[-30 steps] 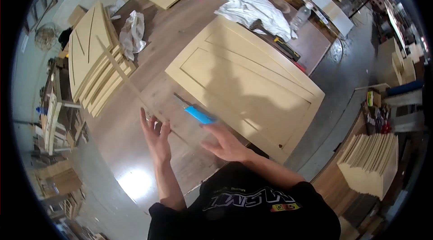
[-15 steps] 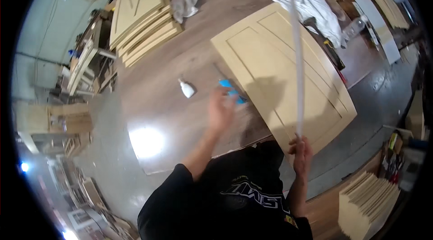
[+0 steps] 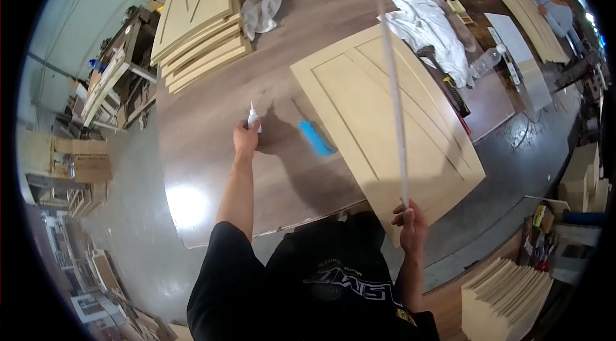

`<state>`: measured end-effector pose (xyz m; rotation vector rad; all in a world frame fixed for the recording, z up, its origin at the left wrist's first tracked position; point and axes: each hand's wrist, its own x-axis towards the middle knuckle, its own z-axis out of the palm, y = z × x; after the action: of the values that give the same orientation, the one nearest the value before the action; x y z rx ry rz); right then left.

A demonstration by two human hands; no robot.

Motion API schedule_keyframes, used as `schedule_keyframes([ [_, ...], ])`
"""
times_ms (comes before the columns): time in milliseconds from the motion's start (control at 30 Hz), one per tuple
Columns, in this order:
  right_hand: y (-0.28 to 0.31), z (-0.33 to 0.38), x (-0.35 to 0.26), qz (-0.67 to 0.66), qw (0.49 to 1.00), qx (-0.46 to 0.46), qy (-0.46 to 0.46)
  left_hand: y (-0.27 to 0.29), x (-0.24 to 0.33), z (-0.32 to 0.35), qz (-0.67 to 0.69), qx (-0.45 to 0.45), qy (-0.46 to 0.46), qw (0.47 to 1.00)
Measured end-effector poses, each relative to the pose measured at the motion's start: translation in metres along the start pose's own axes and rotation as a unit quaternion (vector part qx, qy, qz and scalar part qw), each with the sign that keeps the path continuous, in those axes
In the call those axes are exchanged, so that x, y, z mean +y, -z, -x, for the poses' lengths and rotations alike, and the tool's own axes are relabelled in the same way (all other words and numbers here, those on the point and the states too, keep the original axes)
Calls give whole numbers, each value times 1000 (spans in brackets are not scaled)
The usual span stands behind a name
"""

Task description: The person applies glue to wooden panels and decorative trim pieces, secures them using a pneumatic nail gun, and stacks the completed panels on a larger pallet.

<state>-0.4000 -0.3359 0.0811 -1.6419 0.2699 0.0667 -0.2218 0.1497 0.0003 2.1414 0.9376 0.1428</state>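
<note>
Small white glue bottle [image 3: 253, 116] gripped by left hand [image 3: 246, 140] on brown worktable [image 3: 212, 148]; long thin pale wood strip [image 3: 394, 97] pinched upright by right hand [image 3: 410, 222] over beige panel door [image 3: 385, 116]. Glue pickup step judged; steady strip needed.

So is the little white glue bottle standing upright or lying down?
Upright: the glue bottle stands on the table, nozzle up, under the left hand.

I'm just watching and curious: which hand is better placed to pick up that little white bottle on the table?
The left hand. It is already at the small white bottle on the table, apparently gripping it. The right hand is busy holding a long thin strip over the panel.
</note>
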Motion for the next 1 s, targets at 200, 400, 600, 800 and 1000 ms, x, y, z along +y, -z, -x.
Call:
schedule_keyframes([
  [200, 1, 12, 6, 7, 999, -16, -37, -53, 83, 10, 130, -52, -103, 985],
  [400, 10, 19, 13, -41, 997, 27, -60, -122, 156, 5, 110, -133, -220, 960],
  [600, 12, 18, 4, -33, 995, 79, -40, -149, 194, -12, 10, -107, -265, 958],
  [800, 5, 10, 10, -58, 991, 111, -50, -163, 206, -31, -29, -116, -280, 953],
  [1000, -17, -8, 2, -96, 985, 126, -64, -166, 215, -42, -93, -143, -321, 932],
])
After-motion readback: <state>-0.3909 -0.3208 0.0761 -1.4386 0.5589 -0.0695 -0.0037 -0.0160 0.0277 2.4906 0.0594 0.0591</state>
